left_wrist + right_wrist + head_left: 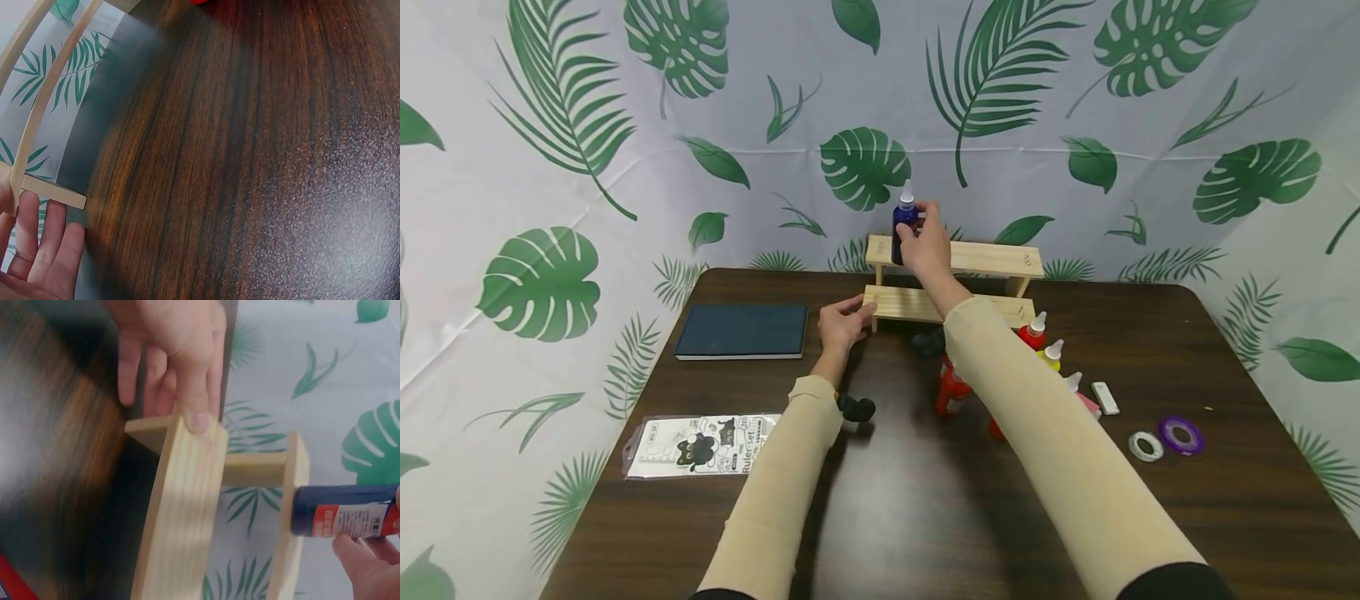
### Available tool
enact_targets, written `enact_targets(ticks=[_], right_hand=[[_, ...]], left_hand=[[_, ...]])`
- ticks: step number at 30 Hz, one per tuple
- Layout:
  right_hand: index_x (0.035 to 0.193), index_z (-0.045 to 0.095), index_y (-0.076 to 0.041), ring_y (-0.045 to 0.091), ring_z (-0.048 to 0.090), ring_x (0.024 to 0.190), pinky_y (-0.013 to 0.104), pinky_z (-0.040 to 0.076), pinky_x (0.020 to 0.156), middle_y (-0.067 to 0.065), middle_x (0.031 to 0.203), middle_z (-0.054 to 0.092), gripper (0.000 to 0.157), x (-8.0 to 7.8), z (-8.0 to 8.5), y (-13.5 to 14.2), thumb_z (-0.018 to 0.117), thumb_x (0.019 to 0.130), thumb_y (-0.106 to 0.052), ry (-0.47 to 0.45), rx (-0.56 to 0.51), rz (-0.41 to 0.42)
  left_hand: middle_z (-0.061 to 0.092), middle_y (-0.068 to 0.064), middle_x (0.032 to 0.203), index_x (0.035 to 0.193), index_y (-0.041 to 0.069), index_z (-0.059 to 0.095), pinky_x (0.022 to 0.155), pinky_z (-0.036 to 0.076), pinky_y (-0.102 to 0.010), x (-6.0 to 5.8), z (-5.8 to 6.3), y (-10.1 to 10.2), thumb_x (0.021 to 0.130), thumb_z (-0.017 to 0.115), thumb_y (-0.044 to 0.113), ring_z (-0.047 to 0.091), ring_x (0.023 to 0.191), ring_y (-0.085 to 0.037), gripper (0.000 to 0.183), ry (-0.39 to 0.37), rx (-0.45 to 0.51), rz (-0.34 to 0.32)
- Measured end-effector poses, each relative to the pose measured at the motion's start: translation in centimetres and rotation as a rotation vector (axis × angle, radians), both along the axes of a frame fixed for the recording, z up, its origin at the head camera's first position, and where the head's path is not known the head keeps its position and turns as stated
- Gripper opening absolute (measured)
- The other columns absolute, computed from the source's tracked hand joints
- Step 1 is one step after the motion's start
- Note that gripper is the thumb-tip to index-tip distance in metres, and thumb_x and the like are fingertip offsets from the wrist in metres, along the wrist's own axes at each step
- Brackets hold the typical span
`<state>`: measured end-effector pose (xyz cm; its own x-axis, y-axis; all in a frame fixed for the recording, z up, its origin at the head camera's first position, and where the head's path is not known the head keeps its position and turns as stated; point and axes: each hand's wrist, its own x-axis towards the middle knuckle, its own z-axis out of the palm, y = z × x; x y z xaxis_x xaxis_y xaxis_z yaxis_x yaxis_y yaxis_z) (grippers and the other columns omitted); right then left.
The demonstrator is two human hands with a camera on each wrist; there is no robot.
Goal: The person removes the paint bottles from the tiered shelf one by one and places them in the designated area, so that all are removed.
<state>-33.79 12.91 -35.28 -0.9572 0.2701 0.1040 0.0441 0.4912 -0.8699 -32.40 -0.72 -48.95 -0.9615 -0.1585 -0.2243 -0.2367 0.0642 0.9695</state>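
A two-step wooden shelf stands at the back of the table. My right hand grips a dark blue squeeze bottle with a white nozzle, upright at the left end of the upper step. In the right wrist view the base of the bottle meets the top of that step. With its thumb on top and fingers beneath, my left hand holds the left end of the lower step. The left wrist view shows its fingers around the shelf's end.
Red bottles, a yellow one and others stand partly hidden by my right sleeve. A white stick, a white ring and a purple ring lie right. A dark notebook and packaged ruler set lie left.
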Motion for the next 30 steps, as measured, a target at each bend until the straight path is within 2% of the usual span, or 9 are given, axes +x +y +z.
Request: enact_targets(ticks=[3,7,13,17,20,22,26,30], right_hand=[[0.14,0.035,-0.016,0.026,0.055,0.117,0.04,0.051,0.09,0.015,0.13,0.054,0.044,0.7,0.8,0.3,0.05,0.1,-0.024,-0.015,-0.034,0.033],[0.142,0.034,-0.015,0.025,0.056,0.117,0.039,0.051,0.091,0.014,0.13,0.054,0.046,2.4,2.8,0.8,0.051,0.1,-0.024,-0.02,-0.085,0.102],[0.142,0.035,-0.012,0.025,0.055,0.116,0.039,0.045,0.1,0.014,0.134,0.052,0.049,7.1,5.9,2.3,0.055,0.098,-0.022,0.013,-0.118,0.225],[0.14,0.036,-0.012,0.026,0.055,0.117,0.042,0.045,0.1,0.014,0.135,0.052,0.047,11.2,6.6,3.5,0.055,0.098,-0.021,0.014,-0.132,0.279],[0.14,0.037,-0.01,0.029,0.055,0.119,0.045,0.045,0.099,0.016,0.135,0.052,0.047,14.6,6.0,4.7,0.056,0.098,-0.019,0.029,-0.128,0.328],[0.139,0.037,-0.007,0.031,0.055,0.12,0.045,0.044,0.099,0.017,0.135,0.052,0.047,16.8,5.0,5.6,0.056,0.097,-0.018,0.043,-0.107,0.357],[0.137,0.039,-0.005,0.032,0.055,0.119,0.044,0.044,0.099,0.019,0.133,0.053,0.047,20.8,2.0,7.1,0.058,0.096,-0.019,0.036,-0.071,0.369],[0.135,0.042,-0.004,0.034,0.055,0.119,0.045,0.044,0.098,0.02,0.132,0.055,0.048,23.7,-1.8,8.1,0.061,0.095,-0.02,-0.016,-0.058,0.352]], left_hand=[[0.073,-0.013,0.093,0.109,0.015,0.074,0.067,0.059,-0.036,0.0,0.0,0.0,0.079,0.08,0.025,0.072,0.077,-0.019,0.032,0.001,-0.001,0.007],[0.073,-0.012,0.092,0.109,0.015,0.074,0.066,0.059,-0.035,0.0,-0.1,0.0,0.079,0.08,0.025,0.072,0.077,-0.019,0.032,0.011,-0.009,0.011],[0.073,-0.012,0.096,0.111,0.014,0.074,0.067,0.058,-0.035,0.0,0.2,0.1,0.079,0.08,0.026,0.072,0.079,-0.019,0.034,0.01,-0.027,0.013],[0.072,-0.012,0.099,0.111,0.015,0.073,0.068,0.058,-0.036,0.0,0.1,0.2,0.079,0.08,0.025,0.072,0.079,-0.02,0.034,0.01,-0.036,0.025],[0.073,-0.011,0.099,0.11,0.016,0.074,0.067,0.059,-0.035,0.0,0.0,0.2,0.08,0.079,0.026,0.072,0.079,-0.019,0.032,0.011,-0.042,0.028],[0.073,-0.01,0.099,0.11,0.017,0.074,0.066,0.058,-0.034,0.0,-0.1,0.3,0.08,0.079,0.026,0.072,0.079,-0.018,0.032,0.013,-0.042,0.024],[0.073,-0.01,0.099,0.111,0.017,0.074,0.066,0.058,-0.033,0.0,-0.2,0.4,0.08,0.079,0.026,0.072,0.079,-0.018,0.033,0.013,-0.038,0.022],[0.074,-0.011,0.093,0.11,0.016,0.074,0.066,0.059,-0.034,0.1,-0.2,0.4,0.08,0.079,0.027,0.072,0.078,-0.019,0.033,0.016,-0.035,0.024]])
